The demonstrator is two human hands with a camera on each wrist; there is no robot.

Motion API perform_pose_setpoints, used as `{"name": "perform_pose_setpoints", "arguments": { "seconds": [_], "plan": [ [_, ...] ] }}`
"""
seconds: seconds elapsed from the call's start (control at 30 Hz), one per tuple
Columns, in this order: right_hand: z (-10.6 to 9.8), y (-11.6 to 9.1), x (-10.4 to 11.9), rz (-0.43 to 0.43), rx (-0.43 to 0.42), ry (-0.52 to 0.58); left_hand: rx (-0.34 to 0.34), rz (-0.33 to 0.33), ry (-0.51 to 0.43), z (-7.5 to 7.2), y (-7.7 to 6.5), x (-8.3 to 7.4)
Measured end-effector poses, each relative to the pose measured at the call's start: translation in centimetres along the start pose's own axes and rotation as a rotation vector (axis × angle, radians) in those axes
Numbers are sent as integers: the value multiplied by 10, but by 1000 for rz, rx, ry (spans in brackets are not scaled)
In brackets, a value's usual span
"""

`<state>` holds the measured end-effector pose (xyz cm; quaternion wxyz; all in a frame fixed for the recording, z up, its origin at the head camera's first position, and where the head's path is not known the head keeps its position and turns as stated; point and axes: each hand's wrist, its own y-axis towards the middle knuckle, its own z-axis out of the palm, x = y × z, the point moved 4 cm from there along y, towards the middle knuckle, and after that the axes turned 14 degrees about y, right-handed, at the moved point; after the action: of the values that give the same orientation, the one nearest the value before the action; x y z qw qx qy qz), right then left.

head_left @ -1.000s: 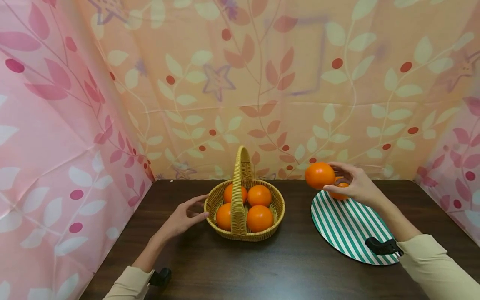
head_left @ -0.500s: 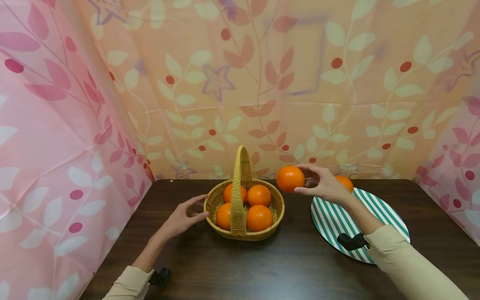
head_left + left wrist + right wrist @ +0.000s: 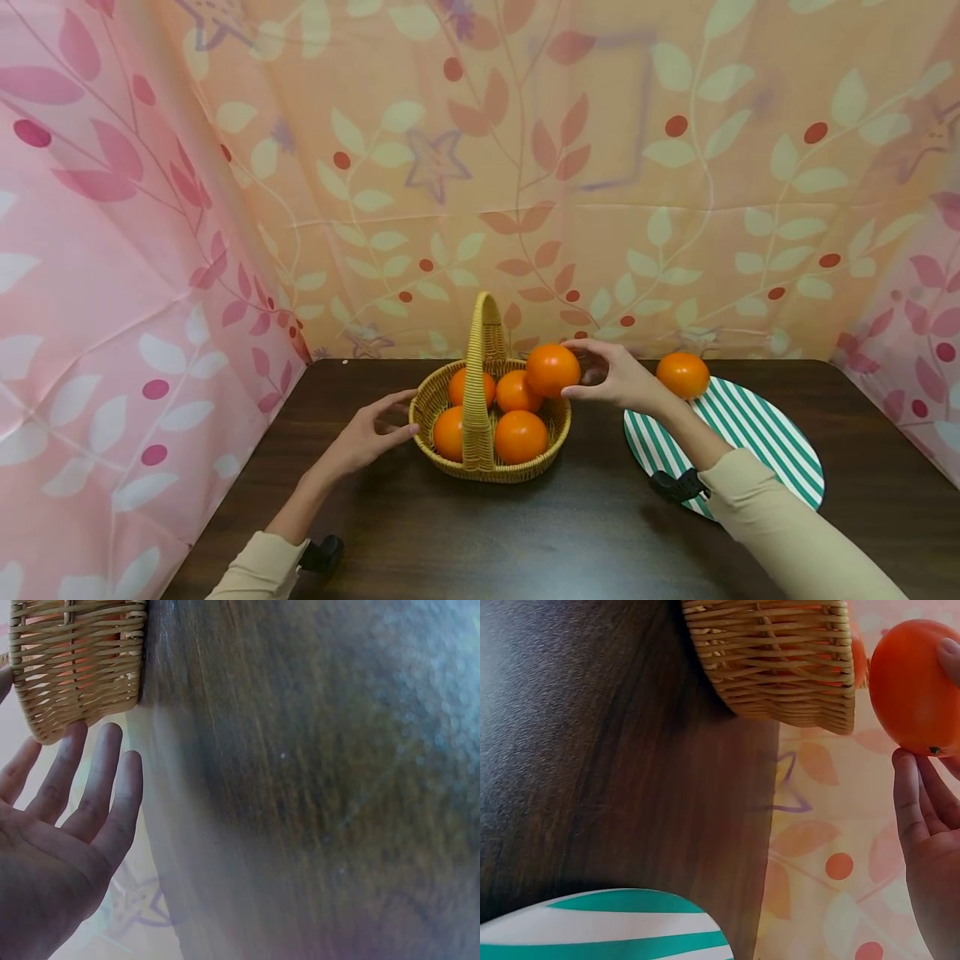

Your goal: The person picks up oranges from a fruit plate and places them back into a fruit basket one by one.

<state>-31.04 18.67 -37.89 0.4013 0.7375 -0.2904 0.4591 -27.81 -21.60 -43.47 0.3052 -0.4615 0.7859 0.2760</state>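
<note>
My right hand [image 3: 617, 377] pinches an orange [image 3: 552, 370] between thumb and fingertips, above the right rim of a yellow wicker basket [image 3: 498, 475]. In the right wrist view the held orange [image 3: 913, 686] is higher than the basket's rim [image 3: 844, 705], and its small dark stem mark faces the fingers. Several more oranges [image 3: 521, 437] lie in the basket, partly behind its tall handle [image 3: 476, 367]. My left hand [image 3: 367, 433] touches the basket's left side with loosely extended fingers. In the left wrist view those fingers [image 3: 101, 769] are spread, with tips against the weave.
A round mat [image 3: 757, 433] with green and white stripes lies on the dark wooden table [image 3: 525, 542] at the right. One orange [image 3: 683, 376] sits at its far edge. A floral cloth [image 3: 585, 167] hangs behind the table.
My right hand has carried the orange leftward from over the striped mat to above the basket's right side. The left hand and basket have stayed in place.
</note>
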Motion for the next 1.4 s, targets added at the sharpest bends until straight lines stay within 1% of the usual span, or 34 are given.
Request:
{"name": "perform_pose_setpoints", "arguments": {
  "seconds": [0.17,0.33,0.43,0.6,0.67,0.77,0.93,1.03,1.17,1.3,1.4],
  "plan": [
    [4,-4,-6,11,47,7,-1,-6,5,-1,0,0],
    [8,-5,-8,3,72,20,-3,-19,25,-1,-1,1],
    [10,-4,-10,3,88,15,-2,-12,19,-1,0,2],
    [5,-9,-6,22,89,-17,-1,-4,14,0,0,1],
    [-2,-13,-4,15,74,-22,-3,-3,20,0,0,0],
    [-15,-22,-1,2,32,-30,-5,1,27,1,0,0],
    [-42,-42,1,-15,-80,-83,-8,10,32,0,1,0],
    [-57,-54,3,-23,-131,-123,-6,16,21,0,2,3],
    [-73,-70,5,-9,-160,-153,-7,21,9,-1,2,6],
    [-86,-87,7,26,-180,-169,-8,13,17,-1,1,5],
    [-95,-100,6,30,-207,-203,-11,8,23,-2,0,5]
  ]
}}
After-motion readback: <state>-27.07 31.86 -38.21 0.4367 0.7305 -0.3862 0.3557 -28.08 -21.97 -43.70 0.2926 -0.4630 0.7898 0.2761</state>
